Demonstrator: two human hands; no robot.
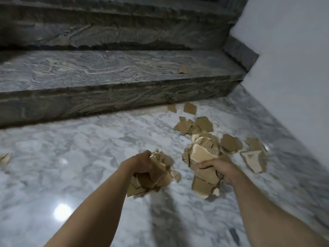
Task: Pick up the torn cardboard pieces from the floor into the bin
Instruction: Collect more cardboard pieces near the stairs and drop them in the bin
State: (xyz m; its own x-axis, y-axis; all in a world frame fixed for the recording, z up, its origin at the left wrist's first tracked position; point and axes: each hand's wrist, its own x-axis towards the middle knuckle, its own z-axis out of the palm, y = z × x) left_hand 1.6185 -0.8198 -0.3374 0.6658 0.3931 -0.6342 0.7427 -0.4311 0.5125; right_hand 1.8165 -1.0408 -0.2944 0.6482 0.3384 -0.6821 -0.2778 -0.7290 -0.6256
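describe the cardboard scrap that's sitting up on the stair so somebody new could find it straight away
Start at the lowest marble step and follow its tread right, toward the white wall. The small tan cardboard scrap lies there alone. It is the only piece up on the step; every other loose one is down on the floor.

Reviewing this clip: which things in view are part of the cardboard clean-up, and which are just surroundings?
Part of the job:
- left hand, gripping a cardboard bundle
- right hand, gripping another cardboard wad
- loose pieces on the floor
- stray piece on the step

Surroundings:
- marble floor
- stone steps
- white wall

No bin shows.
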